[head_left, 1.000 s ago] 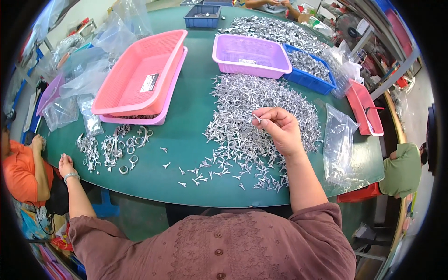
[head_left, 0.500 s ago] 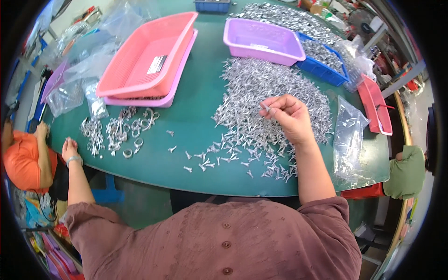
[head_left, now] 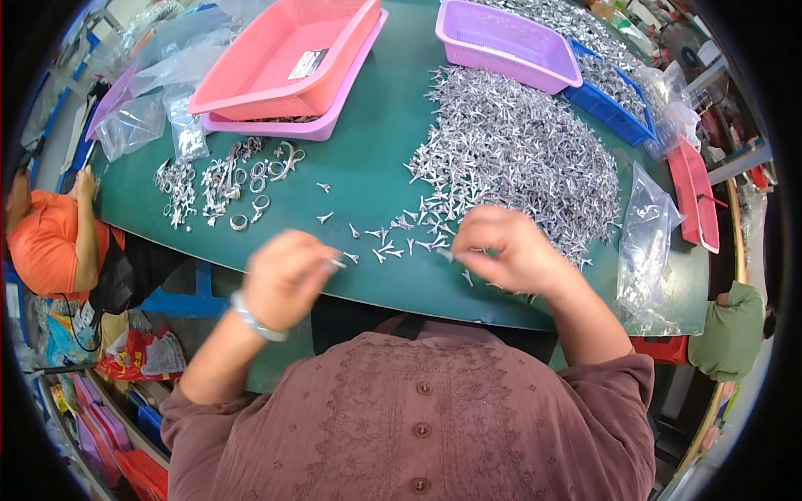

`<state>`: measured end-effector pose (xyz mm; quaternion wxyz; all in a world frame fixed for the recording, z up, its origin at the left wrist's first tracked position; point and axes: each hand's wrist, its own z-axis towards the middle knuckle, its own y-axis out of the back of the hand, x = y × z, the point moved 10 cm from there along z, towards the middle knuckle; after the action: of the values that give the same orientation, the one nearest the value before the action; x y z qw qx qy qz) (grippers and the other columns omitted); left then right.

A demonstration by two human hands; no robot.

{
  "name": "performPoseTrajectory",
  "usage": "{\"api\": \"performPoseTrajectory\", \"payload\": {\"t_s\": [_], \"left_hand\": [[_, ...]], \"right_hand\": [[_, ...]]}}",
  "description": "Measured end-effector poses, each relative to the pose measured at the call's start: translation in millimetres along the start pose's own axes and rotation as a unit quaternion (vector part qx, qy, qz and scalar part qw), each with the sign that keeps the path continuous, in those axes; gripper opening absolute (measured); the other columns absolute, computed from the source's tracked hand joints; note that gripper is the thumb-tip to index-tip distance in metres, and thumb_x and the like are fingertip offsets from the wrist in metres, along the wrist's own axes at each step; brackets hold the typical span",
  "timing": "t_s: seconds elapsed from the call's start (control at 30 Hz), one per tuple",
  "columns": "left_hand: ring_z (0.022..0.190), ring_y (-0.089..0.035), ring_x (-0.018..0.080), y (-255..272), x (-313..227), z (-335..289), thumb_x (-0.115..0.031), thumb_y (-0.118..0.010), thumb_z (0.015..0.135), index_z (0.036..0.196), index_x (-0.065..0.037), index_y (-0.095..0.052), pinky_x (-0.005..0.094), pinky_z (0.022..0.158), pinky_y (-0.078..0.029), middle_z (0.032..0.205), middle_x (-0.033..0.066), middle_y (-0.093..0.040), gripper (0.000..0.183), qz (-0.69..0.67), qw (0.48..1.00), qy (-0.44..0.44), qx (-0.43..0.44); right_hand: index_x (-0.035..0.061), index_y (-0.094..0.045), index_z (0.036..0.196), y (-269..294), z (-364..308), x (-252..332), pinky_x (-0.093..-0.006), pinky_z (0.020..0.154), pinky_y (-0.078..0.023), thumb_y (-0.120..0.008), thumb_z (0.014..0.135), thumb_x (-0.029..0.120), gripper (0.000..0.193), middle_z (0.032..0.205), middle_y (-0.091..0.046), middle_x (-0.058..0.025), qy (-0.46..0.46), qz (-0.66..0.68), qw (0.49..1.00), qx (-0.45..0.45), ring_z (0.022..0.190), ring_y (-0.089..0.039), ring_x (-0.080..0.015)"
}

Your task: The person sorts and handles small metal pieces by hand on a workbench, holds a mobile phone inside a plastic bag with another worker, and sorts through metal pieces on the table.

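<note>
Near the front edge of the table, my left hand [head_left: 286, 277], with a pale bangle at the wrist, is blurred and closed in a pinch. A small silvery metal piece [head_left: 337, 262] pokes out of its fingertips; its shape is smeared. To the right, my right hand [head_left: 511, 250] pinches a small silver metal part [head_left: 445, 254] between thumb and finger, in front of a large heap of small forked silver metal parts [head_left: 526, 150]. Several loose parts of that kind [head_left: 384, 250] are scattered between the hands.
Sorted clusters of metal pieces [head_left: 175, 192] and rings [head_left: 239, 222] lie at the left. Behind stand stacked pink baskets [head_left: 242, 67], a purple basket [head_left: 510, 71] and a blue tray [head_left: 614, 117]. A plastic bag [head_left: 647, 242] lies right. Other people sit at both sides.
My left hand has come right from the table's left end, now holding a small metal piece. My right hand has come down from the heap toward the front edge, its part still pinched.
</note>
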<state>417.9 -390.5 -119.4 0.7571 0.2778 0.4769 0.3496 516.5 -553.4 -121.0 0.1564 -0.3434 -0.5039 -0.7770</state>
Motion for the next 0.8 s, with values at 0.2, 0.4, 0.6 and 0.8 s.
{"api": "performPoseTrajectory", "payload": {"t_s": [0.2, 0.4, 0.6, 0.8], "left_hand": [[0.063, -0.052, 0.0247, -92, -51, 9, -0.006, -0.063, 0.068, 0.082, -0.007, -0.061, 0.0351, 0.056, -0.044, 0.071, 0.0053, -0.051, 0.014, 0.04, 0.992, -0.094, 0.072], [0.069, -0.053, 0.0261, -93, -52, 23, -0.008, -0.064, 0.069, 0.087, -0.006, -0.061, 0.0352, 0.06, -0.045, 0.074, 0.0069, -0.053, 0.018, 0.071, 0.993, -0.059, 0.071], [0.07, -0.053, 0.0265, -97, -60, 26, -0.007, -0.064, 0.07, 0.093, -0.006, -0.061, 0.0351, 0.061, -0.045, 0.078, 0.0076, -0.053, 0.023, 0.054, 0.992, -0.077, 0.084], [0.07, -0.054, 0.0267, -105, -66, 38, -0.006, -0.064, 0.071, 0.09, -0.006, -0.061, 0.0349, 0.062, -0.045, 0.078, 0.0079, -0.054, 0.02, 0.096, 0.991, -0.07, 0.061]], "right_hand": [[0.0074, -0.061, 0.081, -35, -27, 7, -0.033, 0.065, -0.041, -0.061, 0.07, 0.009, 0.011, 0.078, -0.052, -0.0042, 0.023, -0.263, 0.965, 0.003, 0.074, -0.052, -0.0223], [0.0056, -0.06, 0.088, 3, -63, 6, -0.0339, 0.07, -0.04, -0.059, 0.072, 0.008, 0.016, 0.085, -0.053, -0.0058, -0.011, -0.241, 0.967, -0.084, 0.079, -0.05, -0.0231], [0.006, -0.06, 0.092, 1, -91, -6, -0.0372, 0.081, -0.037, -0.06, 0.072, 0.009, 0.021, 0.098, -0.053, -0.0078, -0.045, -0.257, 0.963, -0.067, 0.095, -0.048, -0.0255], [0.0056, -0.059, 0.097, 11, -97, -11, -0.0369, 0.083, -0.037, -0.06, 0.074, 0.011, 0.024, 0.102, -0.053, -0.0083, -0.039, -0.255, 0.959, -0.12, 0.096, -0.048, -0.025]]}}
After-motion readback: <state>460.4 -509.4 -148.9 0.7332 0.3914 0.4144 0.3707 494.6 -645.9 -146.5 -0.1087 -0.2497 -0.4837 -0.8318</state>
